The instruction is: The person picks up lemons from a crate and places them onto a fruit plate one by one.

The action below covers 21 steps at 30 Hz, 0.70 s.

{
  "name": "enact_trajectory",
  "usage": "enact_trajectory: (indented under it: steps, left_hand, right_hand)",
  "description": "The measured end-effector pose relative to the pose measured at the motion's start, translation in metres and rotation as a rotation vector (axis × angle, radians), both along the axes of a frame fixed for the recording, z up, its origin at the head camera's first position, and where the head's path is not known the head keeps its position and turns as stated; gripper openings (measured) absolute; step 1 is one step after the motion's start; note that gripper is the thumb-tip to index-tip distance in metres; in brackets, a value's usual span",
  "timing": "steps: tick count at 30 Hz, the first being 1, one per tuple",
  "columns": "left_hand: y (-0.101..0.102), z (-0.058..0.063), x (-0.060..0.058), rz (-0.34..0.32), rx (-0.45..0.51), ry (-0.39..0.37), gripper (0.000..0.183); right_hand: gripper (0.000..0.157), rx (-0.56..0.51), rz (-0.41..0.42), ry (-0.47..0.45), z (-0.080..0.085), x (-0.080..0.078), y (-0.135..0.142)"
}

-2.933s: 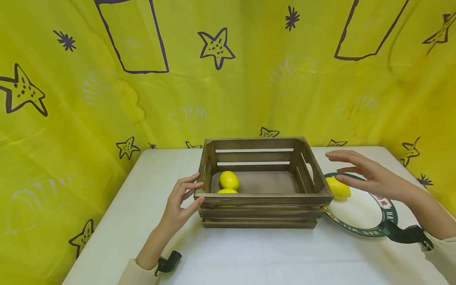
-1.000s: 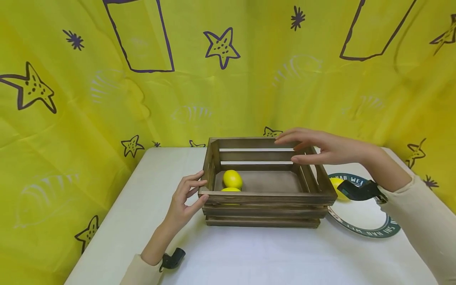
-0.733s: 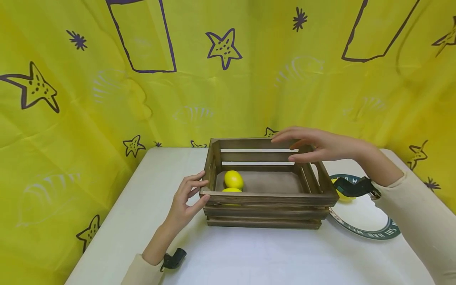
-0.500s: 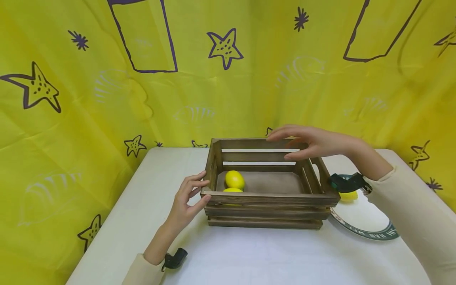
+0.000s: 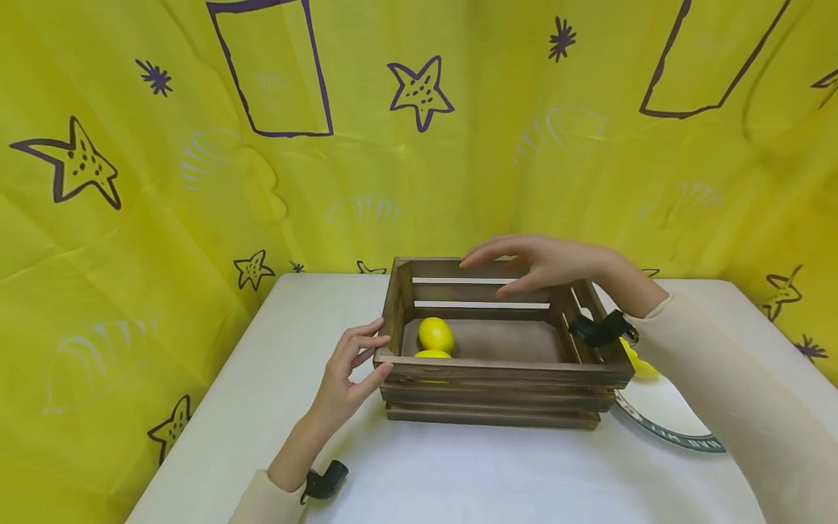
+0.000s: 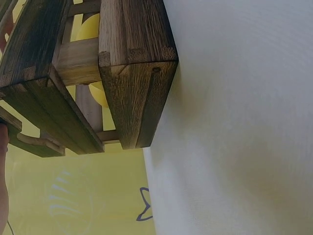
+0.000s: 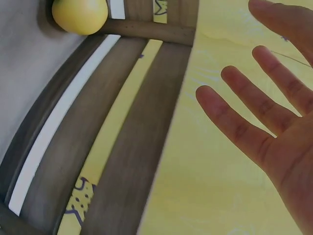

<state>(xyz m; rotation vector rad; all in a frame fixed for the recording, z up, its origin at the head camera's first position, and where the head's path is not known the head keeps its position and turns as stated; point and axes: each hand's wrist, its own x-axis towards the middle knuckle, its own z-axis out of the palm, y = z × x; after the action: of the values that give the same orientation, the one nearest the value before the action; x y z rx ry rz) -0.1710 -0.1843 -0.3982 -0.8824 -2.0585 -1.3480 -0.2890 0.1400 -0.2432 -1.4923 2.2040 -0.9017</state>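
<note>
In the head view, a brown slatted wooden crate (image 5: 504, 397) stands on the white table. Two lemons lie at its left end: one lemon (image 5: 436, 335) shows fully, while the front rail partly covers the other lemon (image 5: 433, 354). My left hand (image 5: 347, 371) rests its fingertips and thumb on the crate's front left corner. Over the crate my right hand (image 5: 546, 262) is held in the air, palm down, its fingers spread and holding nothing. A third lemon (image 5: 644, 369) sits on the plate (image 5: 681, 435), partly hidden by the right sleeve and the crate.
The green-rimmed plate stands close against the crate's right side. A yellow curtain (image 5: 497, 182) printed with starfish hangs behind the table (image 5: 458, 480). Each wrist wears a black camera mount, such as the left mount (image 5: 327, 480).
My right hand has moved left from above the plate to over the crate's left half. My left hand stays at the crate's corner. The whole view has shifted slightly.
</note>
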Motion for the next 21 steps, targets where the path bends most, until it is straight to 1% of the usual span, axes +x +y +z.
enact_trajectory:
  steps: [2,6,9,12,17,21]
  left_hand:
    - [0.0,0.0,0.0,0.002,-0.005,0.003,0.041]
    - [-0.001,0.0,0.0,0.001,-0.01,-0.007,0.042]
    - [-0.001,-0.001,0.001,0.006,-0.01,-0.017,0.043]
    - [-0.001,-0.002,0.001,0.012,-0.006,-0.024,0.043]
    - [-0.001,-0.002,0.001,0.013,0.001,-0.022,0.042]
    - [0.0,-0.002,-0.001,-0.009,0.009,-0.013,0.04]
  right_hand:
    - [0.051,0.011,0.007,-0.01,-0.002,-0.003,-0.007]
    - [0.048,0.045,0.026,-0.068,-0.008,-0.009,-0.021]
    - [0.045,0.072,0.024,-0.121,-0.015,-0.014,-0.032]
    - [0.044,0.097,0.016,-0.141,-0.022,-0.022,-0.041]
    - [0.045,0.124,0.001,-0.173,-0.029,-0.032,-0.055]
    - [0.046,0.143,0.014,-0.177,-0.035,-0.038,-0.06]
